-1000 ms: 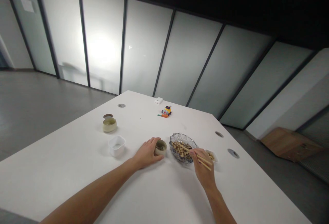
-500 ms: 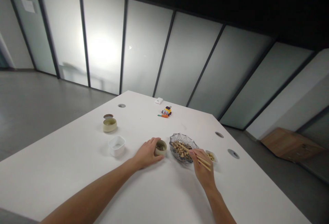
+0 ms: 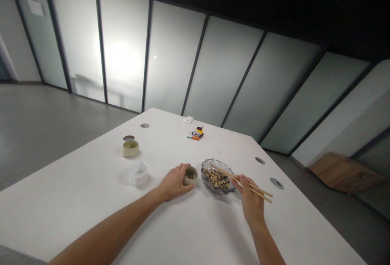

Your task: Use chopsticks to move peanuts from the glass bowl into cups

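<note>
My left hand [image 3: 175,182] is wrapped around a small beige ceramic cup [image 3: 191,180] on the table, with some dark bits inside. To the right of the cup stands a clear glass bowl [image 3: 225,192] with a wavy rim, holding nuts and seeds [image 3: 217,179]. My right hand [image 3: 251,200] grips a pair of wooden chopsticks [image 3: 257,190]; their tips reach over the bowl's far left side. Whether anything is pinched between the tips is too small to tell.
On the white table [image 3: 170,232] a square white container [image 3: 139,173] and a second beige cup [image 3: 131,149] stand at left, a round brown-edged lid-like piece [image 3: 128,138] behind. Farther back are a toy car [image 3: 198,132], an orange toy carrot [image 3: 193,138] and a white box-like device [image 3: 188,120].
My right hand has moved right and the chopsticks now lie at a flatter angle, tips raised toward the bowl's far rim. The white dish behind it is now hidden. My left hand stays on the cup.
</note>
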`<action>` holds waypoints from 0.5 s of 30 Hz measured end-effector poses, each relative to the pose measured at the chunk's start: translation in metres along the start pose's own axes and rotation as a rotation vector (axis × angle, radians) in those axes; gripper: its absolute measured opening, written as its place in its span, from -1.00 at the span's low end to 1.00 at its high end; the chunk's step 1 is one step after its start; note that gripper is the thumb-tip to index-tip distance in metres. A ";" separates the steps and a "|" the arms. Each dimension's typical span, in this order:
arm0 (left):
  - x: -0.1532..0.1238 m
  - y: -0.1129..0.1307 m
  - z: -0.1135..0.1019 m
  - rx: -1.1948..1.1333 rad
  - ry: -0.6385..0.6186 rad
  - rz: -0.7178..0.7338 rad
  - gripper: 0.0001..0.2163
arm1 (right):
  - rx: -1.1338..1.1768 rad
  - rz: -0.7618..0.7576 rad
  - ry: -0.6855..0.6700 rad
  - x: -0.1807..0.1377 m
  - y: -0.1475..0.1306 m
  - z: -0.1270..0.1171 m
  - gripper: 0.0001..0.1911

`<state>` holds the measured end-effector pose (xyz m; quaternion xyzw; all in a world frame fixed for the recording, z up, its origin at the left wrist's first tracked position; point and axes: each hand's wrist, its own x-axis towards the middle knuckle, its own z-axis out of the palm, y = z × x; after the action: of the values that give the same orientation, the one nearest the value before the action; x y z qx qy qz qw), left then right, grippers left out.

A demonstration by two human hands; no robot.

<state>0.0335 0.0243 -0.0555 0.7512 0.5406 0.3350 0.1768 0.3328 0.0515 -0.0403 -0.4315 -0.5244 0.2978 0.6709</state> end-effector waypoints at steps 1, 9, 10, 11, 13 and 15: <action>0.000 0.000 0.000 0.000 0.000 -0.001 -0.41 | 0.069 0.046 0.035 0.001 0.001 0.000 -0.59; 0.000 0.000 0.001 0.003 0.011 -0.010 -0.38 | 0.362 0.205 0.010 0.000 -0.005 0.006 -0.68; 0.000 0.000 0.001 0.004 0.009 -0.011 -0.38 | 0.367 0.214 0.000 -0.002 -0.007 0.008 -0.68; 0.000 0.000 0.001 0.003 0.008 -0.011 -0.37 | 0.365 0.217 -0.013 -0.004 -0.008 0.010 -0.68; 0.001 0.000 0.001 0.003 0.007 -0.008 -0.38 | 0.329 0.199 -0.068 -0.010 -0.011 0.015 -0.67; 0.001 0.000 0.002 0.003 0.009 -0.003 -0.38 | 0.260 0.146 -0.128 -0.014 -0.012 0.019 -0.64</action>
<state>0.0347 0.0252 -0.0564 0.7493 0.5429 0.3372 0.1736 0.3104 0.0391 -0.0339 -0.3582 -0.4902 0.4382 0.6629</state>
